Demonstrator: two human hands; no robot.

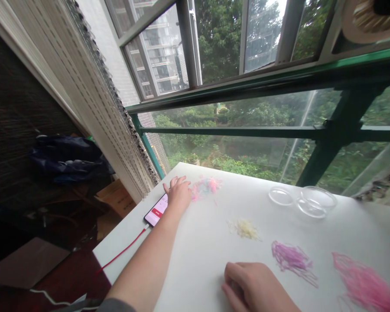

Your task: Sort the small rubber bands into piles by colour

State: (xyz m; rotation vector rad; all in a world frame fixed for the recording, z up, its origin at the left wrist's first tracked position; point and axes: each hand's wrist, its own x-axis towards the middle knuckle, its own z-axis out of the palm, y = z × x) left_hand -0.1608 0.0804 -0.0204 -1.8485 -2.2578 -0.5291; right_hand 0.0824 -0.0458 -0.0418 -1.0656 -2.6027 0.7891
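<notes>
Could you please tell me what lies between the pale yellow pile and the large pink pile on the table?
In the head view, a purple pile of thin strands lies between the pale yellow pile and the large pink pile.

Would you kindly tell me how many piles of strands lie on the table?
4: a multicoloured pile beside the left hand, a pale yellow pile near the middle, a purple pile to its right, and farthest right, a pink pile. Others may be hidden.
</notes>
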